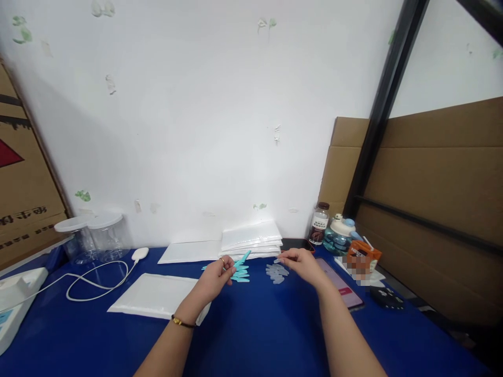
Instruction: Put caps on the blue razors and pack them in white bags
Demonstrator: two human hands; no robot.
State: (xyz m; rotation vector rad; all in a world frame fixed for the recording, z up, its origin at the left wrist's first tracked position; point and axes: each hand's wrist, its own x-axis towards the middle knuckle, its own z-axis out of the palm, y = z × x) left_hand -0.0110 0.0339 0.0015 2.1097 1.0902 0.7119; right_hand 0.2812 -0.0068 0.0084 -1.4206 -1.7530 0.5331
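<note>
My left hand (pixel 218 276) is closed in a pinch on a thin turquoise plastic piece (pixel 243 257) that points up and to the right. Just right of it, a small pile of the same turquoise pieces (pixel 240 274) lies on the blue table (pixel 255 330). My right hand (pixel 301 263) hovers beside a pile of clear, pale caps (pixel 276 272), fingertips pinched together at its far edge; what they grip is too small to name. A ring sits on a left finger and a bracelet on the left wrist.
White bags lie flat (pixel 155 296) and stacked (pixel 251 238) near the wall. Two clear jars (pixel 96 238) and a white cable (pixel 98 275) sit left. A phone (pixel 341 285), a bottle (pixel 318 224), a lidded jar (pixel 340 235) and an orange box (pixel 361 257) stand right, before cardboard.
</note>
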